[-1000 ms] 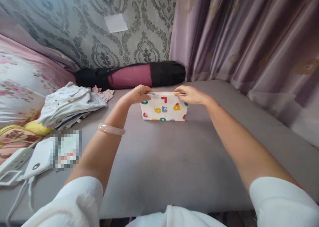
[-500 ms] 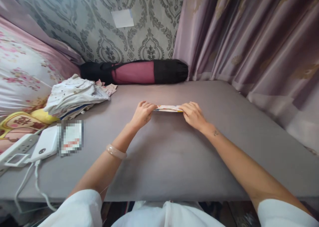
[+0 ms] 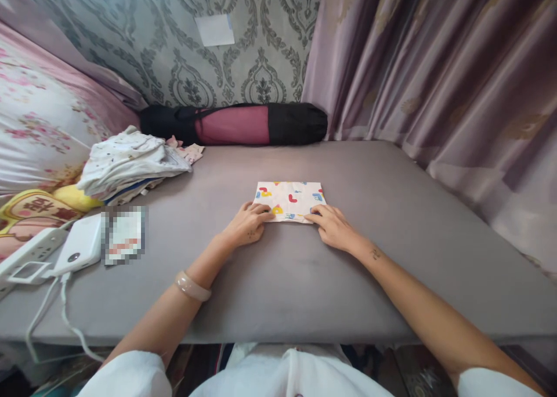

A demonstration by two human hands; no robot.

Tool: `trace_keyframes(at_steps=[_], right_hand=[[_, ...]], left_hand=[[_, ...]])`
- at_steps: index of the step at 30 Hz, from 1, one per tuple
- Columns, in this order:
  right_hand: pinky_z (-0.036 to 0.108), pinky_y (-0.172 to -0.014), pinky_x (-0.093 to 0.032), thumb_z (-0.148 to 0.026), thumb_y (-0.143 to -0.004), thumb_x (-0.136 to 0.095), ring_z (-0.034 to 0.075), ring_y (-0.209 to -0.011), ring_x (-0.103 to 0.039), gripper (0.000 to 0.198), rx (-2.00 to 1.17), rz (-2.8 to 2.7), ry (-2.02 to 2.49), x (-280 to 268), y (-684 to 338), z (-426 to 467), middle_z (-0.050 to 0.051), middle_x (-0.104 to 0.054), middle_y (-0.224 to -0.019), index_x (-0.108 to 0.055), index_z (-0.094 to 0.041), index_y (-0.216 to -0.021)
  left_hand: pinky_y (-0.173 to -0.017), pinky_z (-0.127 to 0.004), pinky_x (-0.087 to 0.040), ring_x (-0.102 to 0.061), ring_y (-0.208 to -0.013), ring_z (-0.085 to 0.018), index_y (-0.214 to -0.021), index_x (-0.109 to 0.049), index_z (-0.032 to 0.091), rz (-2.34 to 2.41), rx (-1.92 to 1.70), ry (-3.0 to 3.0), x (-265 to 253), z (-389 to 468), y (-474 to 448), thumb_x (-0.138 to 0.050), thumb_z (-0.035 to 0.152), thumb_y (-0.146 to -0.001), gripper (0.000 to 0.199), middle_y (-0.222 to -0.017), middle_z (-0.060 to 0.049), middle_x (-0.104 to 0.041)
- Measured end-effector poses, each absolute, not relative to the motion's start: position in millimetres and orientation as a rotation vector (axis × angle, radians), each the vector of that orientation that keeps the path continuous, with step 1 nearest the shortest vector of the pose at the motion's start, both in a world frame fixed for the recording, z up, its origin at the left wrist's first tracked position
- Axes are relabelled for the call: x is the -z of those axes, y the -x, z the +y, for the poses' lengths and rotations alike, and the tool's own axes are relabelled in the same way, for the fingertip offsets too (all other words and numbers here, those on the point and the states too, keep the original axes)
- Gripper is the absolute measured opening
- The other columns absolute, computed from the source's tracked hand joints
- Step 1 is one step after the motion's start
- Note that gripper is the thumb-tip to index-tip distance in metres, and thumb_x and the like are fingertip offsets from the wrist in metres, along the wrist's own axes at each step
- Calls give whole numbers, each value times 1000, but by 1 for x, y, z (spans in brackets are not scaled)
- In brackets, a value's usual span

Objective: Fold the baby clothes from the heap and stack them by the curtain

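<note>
A folded white cloth (image 3: 290,202) with red, yellow and blue printed shapes lies flat as a small rectangle on the grey-covered surface (image 3: 296,287). At its near left corner, my left hand (image 3: 249,223) is closed with thumb and fingers on the edge. My right hand (image 3: 333,226) grips the near right corner the same way. The far edge of the cloth lies free of both hands. Whether it is a garment or a plain piece of fabric, I cannot tell.
A pile of folded clothes (image 3: 134,163) sits at the left. Nearer are a white power bank (image 3: 85,246), a power strip (image 3: 32,257), cables and a blurred packet (image 3: 126,234). A black and pink rolled bag (image 3: 235,124) lies along the wall, with curtains (image 3: 418,83) at right.
The cloth was held up edge-on between both hands, and now it lies flat with its printed face showing. Both hands have come down and nearer to me.
</note>
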State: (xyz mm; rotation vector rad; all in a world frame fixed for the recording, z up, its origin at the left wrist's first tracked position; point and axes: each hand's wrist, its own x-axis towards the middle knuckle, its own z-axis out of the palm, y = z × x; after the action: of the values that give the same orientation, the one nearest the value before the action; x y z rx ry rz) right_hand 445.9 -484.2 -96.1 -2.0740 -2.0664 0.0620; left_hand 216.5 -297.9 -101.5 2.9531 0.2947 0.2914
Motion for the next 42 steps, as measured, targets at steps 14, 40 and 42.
trace_keyframes(at_steps=[14, 40, 42], right_hand=[[47, -120, -7, -28, -98, -24, 24, -148, -14, 58, -85, -1721, 2382, 113, -416, -389, 11, -21, -160, -29, -6, -151], [45, -120, -7, -27, -97, -20, 22, -147, -19, 59, -143, -1760, 2357, 122, -431, -371, 9, -29, -158, -30, -7, -151], [44, -120, -7, -28, -97, -20, 21, -147, -19, 59, -172, -1751, 2359, 120, -431, -372, 8, -28, -158, -30, -7, -152]], left_hand=[[-119, -49, -18, -24, -146, -30, -145, -38, 7, 980, -308, -2908, 122, -304, -312, -29, 32, -99, 54, -154, -15, -36], [-118, -47, -24, -29, -144, -27, -148, -36, 11, 892, -210, -2888, 133, -283, -328, -24, 31, -100, 53, -154, -11, -39], [-118, -47, -24, -30, -144, -27, -147, -37, 11, 910, -221, -2878, 132, -284, -327, -23, 31, -100, 53, -153, -11, -39]])
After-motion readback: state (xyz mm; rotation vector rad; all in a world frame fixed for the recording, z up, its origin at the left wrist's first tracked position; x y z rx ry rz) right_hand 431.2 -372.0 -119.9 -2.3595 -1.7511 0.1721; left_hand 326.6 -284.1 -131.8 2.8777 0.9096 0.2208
